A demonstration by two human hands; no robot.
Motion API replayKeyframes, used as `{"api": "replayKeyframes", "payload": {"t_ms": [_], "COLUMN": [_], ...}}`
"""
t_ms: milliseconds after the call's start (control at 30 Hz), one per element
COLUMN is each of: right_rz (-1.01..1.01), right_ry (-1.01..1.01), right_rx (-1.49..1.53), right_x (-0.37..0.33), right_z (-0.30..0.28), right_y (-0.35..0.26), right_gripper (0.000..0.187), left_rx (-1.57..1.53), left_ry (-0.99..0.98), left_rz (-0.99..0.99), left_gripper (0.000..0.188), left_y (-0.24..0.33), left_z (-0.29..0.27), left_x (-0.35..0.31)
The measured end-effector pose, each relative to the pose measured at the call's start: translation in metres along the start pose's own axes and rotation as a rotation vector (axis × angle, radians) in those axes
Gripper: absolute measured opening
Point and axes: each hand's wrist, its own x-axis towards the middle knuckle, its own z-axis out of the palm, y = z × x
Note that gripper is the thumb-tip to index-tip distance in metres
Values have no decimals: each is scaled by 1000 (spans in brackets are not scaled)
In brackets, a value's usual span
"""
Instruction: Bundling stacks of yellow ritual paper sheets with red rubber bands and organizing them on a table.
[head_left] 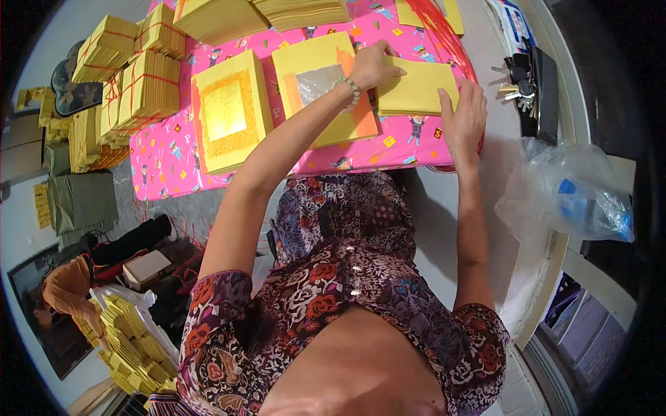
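A stack of yellow paper [418, 89] lies at the right end of the pink table. My left hand [373, 67], with a beaded bracelet at the wrist, reaches across to the stack's left side; its thumb rests on top and its other fingers bend at the far corner. On the opposite side my right hand [465, 118] cups the right edge, thumb at the near right corner. Left of it, partly under my left forearm, sits a paper stack with a silver square [320, 83]. Further left stands a stack with a gold square [227, 112].
Several red-tied yellow paper bundles [149, 90] are piled left of the table [312, 161]. Taller yellow stacks [218, 19] stand at the back. Red strings [444, 35] hang by the far right corner. Keys [517, 90] and a clear plastic bag [565, 191] are at right.
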Motion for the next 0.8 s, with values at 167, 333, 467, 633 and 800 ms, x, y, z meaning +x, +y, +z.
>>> {"api": "replayKeyframes", "payload": {"t_ms": [167, 333, 467, 633, 800], "right_rz": [-352, -330, -351, -350, -345], "right_ry": [-11, -122, -103, -92, -119], "right_rx": [-38, -30, -63, -65, -35], "right_x": [-2, -5, -7, -7, 0], "right_z": [22, 41, 45, 47, 36], "right_y": [-21, -9, -13, -5, -5], "right_gripper": [68, 71, 71, 71, 71], "left_rx": [8, -71, -66, 137, 83], "left_ry": [40, 17, 15, 418, 85], "left_rz": [39, -25, -27, 363, 263], "left_gripper": [53, 54, 52, 40, 35], "left_y": [2, 3, -2, 2, -11], "left_z": [-1, 2, -2, -19, -58], "left_x": [0, -2, -6, -41, -118]}}
